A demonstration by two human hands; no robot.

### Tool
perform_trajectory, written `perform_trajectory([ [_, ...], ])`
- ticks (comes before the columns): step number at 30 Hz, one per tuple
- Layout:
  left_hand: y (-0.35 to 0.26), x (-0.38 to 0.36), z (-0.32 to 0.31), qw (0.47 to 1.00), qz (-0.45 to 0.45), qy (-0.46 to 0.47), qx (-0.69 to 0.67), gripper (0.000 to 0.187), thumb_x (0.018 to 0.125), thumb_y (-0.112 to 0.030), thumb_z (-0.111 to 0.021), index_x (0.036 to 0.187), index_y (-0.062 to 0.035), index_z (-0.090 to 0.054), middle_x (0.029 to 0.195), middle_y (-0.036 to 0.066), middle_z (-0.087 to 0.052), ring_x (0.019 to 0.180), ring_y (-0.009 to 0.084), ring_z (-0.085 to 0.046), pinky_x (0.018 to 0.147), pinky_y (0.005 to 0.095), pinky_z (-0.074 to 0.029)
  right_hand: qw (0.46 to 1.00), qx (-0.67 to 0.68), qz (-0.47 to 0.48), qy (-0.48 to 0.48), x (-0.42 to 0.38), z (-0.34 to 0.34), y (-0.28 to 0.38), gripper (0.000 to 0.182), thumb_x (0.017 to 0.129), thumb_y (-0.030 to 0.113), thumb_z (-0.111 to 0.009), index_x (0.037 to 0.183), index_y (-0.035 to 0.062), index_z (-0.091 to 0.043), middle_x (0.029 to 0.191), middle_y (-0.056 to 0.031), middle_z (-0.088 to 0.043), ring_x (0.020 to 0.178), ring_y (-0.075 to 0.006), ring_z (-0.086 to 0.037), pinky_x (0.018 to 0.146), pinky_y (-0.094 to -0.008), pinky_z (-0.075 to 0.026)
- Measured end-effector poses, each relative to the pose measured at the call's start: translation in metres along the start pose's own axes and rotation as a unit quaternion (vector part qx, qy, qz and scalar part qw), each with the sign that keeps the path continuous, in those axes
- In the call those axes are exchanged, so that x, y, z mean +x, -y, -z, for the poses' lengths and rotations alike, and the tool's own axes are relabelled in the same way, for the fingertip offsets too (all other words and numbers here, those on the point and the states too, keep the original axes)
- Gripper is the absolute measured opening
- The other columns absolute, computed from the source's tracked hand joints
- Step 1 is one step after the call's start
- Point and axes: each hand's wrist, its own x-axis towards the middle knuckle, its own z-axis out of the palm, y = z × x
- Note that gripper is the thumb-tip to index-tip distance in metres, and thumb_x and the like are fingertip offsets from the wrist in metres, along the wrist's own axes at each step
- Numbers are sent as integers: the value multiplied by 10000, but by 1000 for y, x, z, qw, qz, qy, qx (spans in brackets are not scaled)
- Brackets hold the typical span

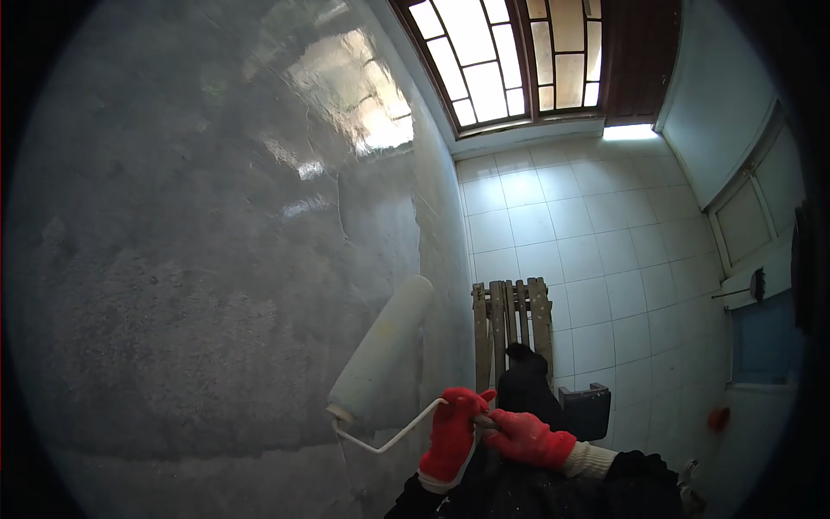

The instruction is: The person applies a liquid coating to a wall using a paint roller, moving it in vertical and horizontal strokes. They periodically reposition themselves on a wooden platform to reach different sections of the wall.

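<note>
A paint roller with a thick pale sleeve (380,346) lies slanted against the grey wall (216,216), its white wire frame (379,451) bending back towards me. My left hand (451,437), in a red glove with a white cuff, is closed round the roller's handle where the wire enters. Just to its right, my right hand (529,438), gloved the same way, grips the brownish rear end of the handle (486,422). Most of the handle is hidden by the gloves. The wall looks wet and glossy near the top, rougher and duller lower left.
Below me is a worn slatted wooden bench (497,311), with my dark-clad leg (526,381) over it. A dark stool-like block (586,413) stands right of it. White tiled floor (588,251) runs to barred windows (484,86) and a brown door (640,69).
</note>
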Motion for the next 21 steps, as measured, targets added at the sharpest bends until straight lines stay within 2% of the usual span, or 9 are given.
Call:
perform_trajectory([
  [2,14,4,3,1000,25,-7,-16,201,966,-260,-498,901,-70,-503,823,53,-544,843,204,-587,961,499,-425,997,51,-57,8,1,1,-8,313,849,282,-625,1029,40,-543,826,-180,-623,797,-357,-630,678,-411,-491],
  [5,29,13,4,998,51,-16,-29,204,963,-263,-506,910,-66,-510,837,63,-554,935,233,-591,959,485,-427,995,64,-75,1,6,11,-12,323,852,278,-621,1061,43,-545,852,-200,-626,827,-364,-629,703,-416,-492],
  [6,34,20,4,997,30,13,-68,168,977,-213,-481,959,-52,-526,908,92,-587,1001,216,-578,966,393,-433,995,63,-73,3,9,15,-13,323,852,278,-621,1061,43,-545,852,-200,-626,827,-364,-629,703,-416,-492],
  [10,45,51,1,992,102,-12,-76,196,982,-248,-470,959,-60,-524,974,90,-591,1047,210,-561,944,364,-438,997,35,-64,-30,31,33,-31,325,852,270,-621,1072,44,-546,828,-203,-631,795,-368,-637,675,-418,-503],
  [12,68,73,9,992,109,15,-68,266,991,-299,-441,1070,-67,-545,1063,84,-589,1102,210,-541,930,343,-440,998,17,-54,-37,46,50,-46,323,849,265,-622,1073,45,-546,809,-204,-632,775,-369,-641,659,-419,-507],
  [13,76,88,10,992,109,9,-67,266,991,-299,-441,1070,-67,-545,1063,84,-589,1102,210,-541,930,343,-440,998,-14,-32,-53,58,61,-52,314,847,263,-620,1067,52,-546,783,-202,-628,746,-371,-639,636,-422,-506],
  [16,95,122,29,984,166,-57,-18,375,989,-338,-429,1235,-64,-504,1170,88,-574,1140,189,-528,934,348,-453,996,-68,-16,-51,107,96,-76,302,841,269,-617,1054,67,-547,743,-201,-620,706,-377,-633,606,-435,-500],
  [18,115,120,53,966,237,-71,81,433,989,-329,-433,1319,-50,-457,1193,88,-575,1132,182,-538,933,338,-456,994,-98,-19,-38,144,121,-102,299,838,278,-614,1047,75,-549,728,-202,-615,694,-382,-628,599,-446,-495],
  [21,112,105,84,951,264,-136,89,402,990,-324,-428,1271,-47,-508,1186,97,-584,1105,181,-556,966,335,-435,983,-179,-39,-21,204,151,-142,285,831,295,-611,1003,77,-546,720,-196,-615,695,-392,-622,596,-469,-484],
])
